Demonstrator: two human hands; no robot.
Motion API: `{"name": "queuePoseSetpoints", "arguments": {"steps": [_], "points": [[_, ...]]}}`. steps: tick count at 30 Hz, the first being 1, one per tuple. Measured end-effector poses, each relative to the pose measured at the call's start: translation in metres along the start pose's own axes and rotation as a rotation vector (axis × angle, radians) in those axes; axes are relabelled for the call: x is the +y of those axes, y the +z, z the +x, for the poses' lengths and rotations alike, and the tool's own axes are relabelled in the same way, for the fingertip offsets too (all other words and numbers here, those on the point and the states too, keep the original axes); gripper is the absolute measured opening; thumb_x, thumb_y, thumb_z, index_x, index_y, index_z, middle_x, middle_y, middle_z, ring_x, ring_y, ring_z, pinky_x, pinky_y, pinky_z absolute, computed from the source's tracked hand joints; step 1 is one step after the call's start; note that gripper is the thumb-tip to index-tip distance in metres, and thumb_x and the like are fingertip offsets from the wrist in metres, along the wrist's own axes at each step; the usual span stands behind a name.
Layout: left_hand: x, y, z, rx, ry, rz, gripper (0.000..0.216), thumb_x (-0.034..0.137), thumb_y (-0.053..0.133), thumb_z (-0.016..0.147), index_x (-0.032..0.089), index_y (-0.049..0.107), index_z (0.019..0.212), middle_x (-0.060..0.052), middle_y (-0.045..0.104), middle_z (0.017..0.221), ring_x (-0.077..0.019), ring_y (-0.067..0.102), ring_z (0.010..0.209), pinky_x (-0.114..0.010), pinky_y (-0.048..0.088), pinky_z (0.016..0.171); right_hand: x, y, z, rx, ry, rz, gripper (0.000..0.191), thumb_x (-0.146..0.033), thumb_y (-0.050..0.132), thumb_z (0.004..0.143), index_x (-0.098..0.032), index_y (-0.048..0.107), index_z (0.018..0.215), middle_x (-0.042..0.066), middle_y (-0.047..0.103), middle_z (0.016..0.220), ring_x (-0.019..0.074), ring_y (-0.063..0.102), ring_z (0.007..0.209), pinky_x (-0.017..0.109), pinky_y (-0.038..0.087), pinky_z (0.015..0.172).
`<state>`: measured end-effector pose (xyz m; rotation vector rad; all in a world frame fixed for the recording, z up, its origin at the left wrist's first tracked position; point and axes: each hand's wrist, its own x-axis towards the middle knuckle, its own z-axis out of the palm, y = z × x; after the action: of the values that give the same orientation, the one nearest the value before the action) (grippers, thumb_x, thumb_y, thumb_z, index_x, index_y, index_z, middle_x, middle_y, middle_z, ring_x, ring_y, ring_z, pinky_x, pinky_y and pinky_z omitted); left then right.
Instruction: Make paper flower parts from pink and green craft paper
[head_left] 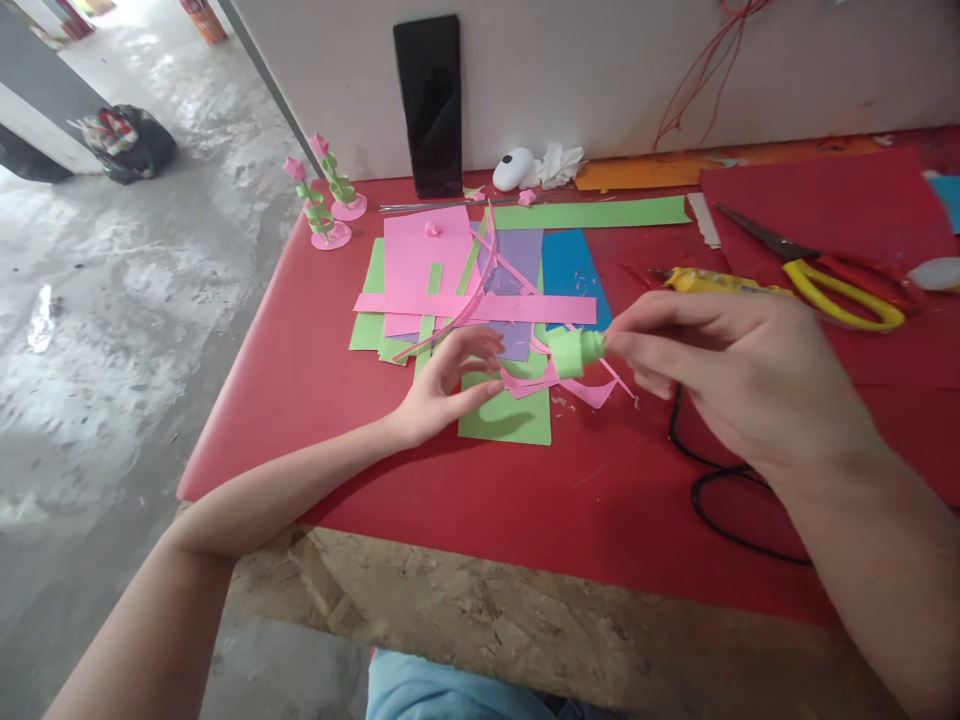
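Note:
Between thumb and fingers, my right hand [720,370] pinches one end of a rolled green paper strip [571,350], held above the table. The strip's wider coil points left, toward my other hand. My left hand [457,385] is open, with thumb and fingers curved apart and nothing between them. Below both hands lie pink paper scraps [592,390] and a green paper sheet [517,420]. A long pink strip [525,308] crosses the stacked pink sheet [420,250] and purple sheet [517,260].
Two paper flowers [321,215] stand at the table's back left corner. A black phone [429,105] leans on the wall. Scissors [840,290], a yellow-handled tool [720,281] and a black cable [705,490] lie to the right on the red tabletop [450,500].

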<state>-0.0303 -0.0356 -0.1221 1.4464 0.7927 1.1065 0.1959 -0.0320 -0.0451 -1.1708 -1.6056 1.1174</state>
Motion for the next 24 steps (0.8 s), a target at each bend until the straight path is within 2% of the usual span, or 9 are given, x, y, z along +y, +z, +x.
{"name": "queuePoseSetpoints", "arguments": {"steps": [2, 5, 8, 11, 14, 17, 19, 24], "points": [[0.006, 0.006, -0.003, 0.033, 0.089, 0.08, 0.053, 0.031, 0.076, 0.071, 0.027, 0.048, 0.115, -0.006, 0.052, 0.119, -0.0157, 0.056, 0.106, -0.033, 0.049, 0.092, 0.001, 0.007, -0.002, -0.037, 0.086, 0.039, 0.015, -0.038, 0.073, 0.072, -0.023, 0.072, 0.072, -0.004, 0.052, 0.053, 0.0052, 0.041, 0.045, 0.023, 0.034, 0.043], [0.019, 0.017, -0.005, -0.005, 0.274, 0.268, 0.063, 0.029, 0.079, 0.069, 0.029, 0.045, 0.122, -0.006, 0.05, 0.122, -0.0181, 0.054, 0.113, -0.034, 0.05, 0.094, -0.002, 0.018, -0.006, -0.06, 0.121, 0.064, 0.015, -0.039, 0.074, 0.07, -0.024, 0.072, 0.07, -0.004, 0.055, 0.054, 0.0059, 0.044, 0.047, 0.023, 0.04, 0.047], [0.034, 0.026, -0.003, -0.01, 0.378, 0.412, 0.049, 0.031, 0.073, 0.076, 0.025, 0.045, 0.117, -0.008, 0.055, 0.114, -0.0166, 0.059, 0.101, -0.032, 0.055, 0.083, -0.007, 0.026, -0.01, -0.066, 0.144, 0.113, 0.02, -0.043, 0.078, 0.065, -0.024, 0.072, 0.068, -0.001, 0.064, 0.063, 0.0094, 0.055, 0.056, 0.025, 0.049, 0.055], [0.045, 0.03, 0.001, -0.012, 0.388, 0.39, 0.022, 0.026, 0.063, 0.084, 0.021, 0.05, 0.1, -0.004, 0.062, 0.094, -0.0129, 0.062, 0.089, -0.028, 0.054, 0.076, -0.014, 0.029, -0.014, -0.074, 0.109, 0.104, 0.025, -0.048, 0.077, 0.064, -0.024, 0.071, 0.067, 0.0, 0.067, 0.07, 0.0127, 0.061, 0.065, 0.026, 0.052, 0.059], [0.053, 0.03, 0.007, 0.003, 0.239, 0.248, 0.01, 0.025, 0.06, 0.085, 0.019, 0.054, 0.09, -0.002, 0.062, 0.085, -0.0112, 0.062, 0.081, -0.026, 0.053, 0.071, -0.018, 0.025, -0.015, -0.063, 0.037, 0.08, 0.021, -0.044, 0.076, 0.067, -0.023, 0.07, 0.067, -0.001, 0.065, 0.068, 0.0111, 0.06, 0.065, 0.024, 0.051, 0.058], [0.056, 0.027, 0.013, 0.003, -0.06, -0.088, 0.015, 0.03, 0.063, 0.081, 0.018, 0.055, 0.086, 0.001, 0.06, 0.078, -0.01, 0.063, 0.07, -0.025, 0.053, 0.063, -0.018, 0.017, -0.013, 0.002, -0.03, 0.039, 0.01, -0.032, 0.072, 0.074, -0.024, 0.069, 0.069, -0.004, 0.058, 0.062, 0.0052, 0.052, 0.056, 0.019, 0.047, 0.054], [0.056, 0.025, 0.017, -0.01, -0.201, -0.278, 0.016, 0.031, 0.062, 0.08, 0.017, 0.053, 0.084, 0.003, 0.058, 0.07, -0.0085, 0.061, 0.061, -0.024, 0.052, 0.06, -0.016, 0.009, -0.01, 0.052, -0.064, 0.026, 0.007, -0.029, 0.07, 0.077, -0.024, 0.069, 0.071, -0.006, 0.054, 0.06, 0.0027, 0.045, 0.05, 0.018, 0.04, 0.047], [0.054, 0.02, 0.021, -0.007, -0.337, -0.386, 0.013, 0.03, 0.049, 0.084, 0.017, 0.05, 0.08, 0.004, 0.057, 0.062, -0.0069, 0.059, 0.054, -0.021, 0.051, 0.059, -0.013, -0.009, -0.007, 0.165, -0.114, 0.055, 0.008, -0.033, 0.07, 0.077, -0.026, 0.07, 0.076, -0.005, 0.053, 0.059, 0.0047, 0.045, 0.051, 0.022, 0.032, 0.044]]}}
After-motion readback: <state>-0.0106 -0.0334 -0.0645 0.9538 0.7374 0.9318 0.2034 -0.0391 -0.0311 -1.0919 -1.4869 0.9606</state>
